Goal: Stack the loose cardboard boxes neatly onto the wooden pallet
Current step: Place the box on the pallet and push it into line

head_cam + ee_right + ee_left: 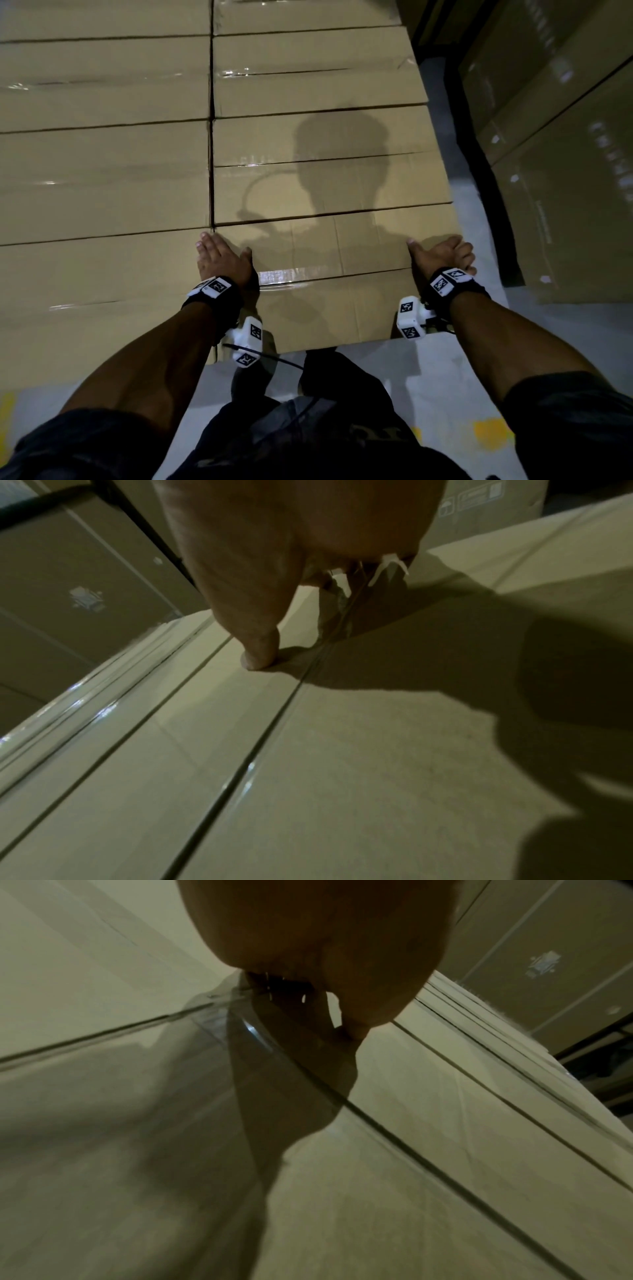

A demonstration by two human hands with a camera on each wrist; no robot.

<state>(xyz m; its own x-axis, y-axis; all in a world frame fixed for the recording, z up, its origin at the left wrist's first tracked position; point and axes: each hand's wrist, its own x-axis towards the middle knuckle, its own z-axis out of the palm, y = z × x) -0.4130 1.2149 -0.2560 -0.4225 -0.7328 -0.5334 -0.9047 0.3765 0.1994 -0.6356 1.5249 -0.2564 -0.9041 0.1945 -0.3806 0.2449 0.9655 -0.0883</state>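
Taped brown cardboard boxes form a flat top layer, in two columns. The nearest box (335, 284) of the right column lies flush with its neighbours. My left hand (219, 255) rests on that box's far left corner, thumb on top, fingers reaching the seam with the left column (102, 274). My right hand (442, 253) holds the box's right edge, thumb (260, 656) pressed on top and fingers curled over the side. In the left wrist view my thumb (356, 1031) touches the cardboard. The pallet is hidden under the boxes.
A second tall stack of boxes (565, 154) stands to the right, past a dark post (479, 164) and a narrow strip of grey floor (479, 240). Yellow floor marks (489, 433) lie near my feet. My body stands against the stack's front edge.
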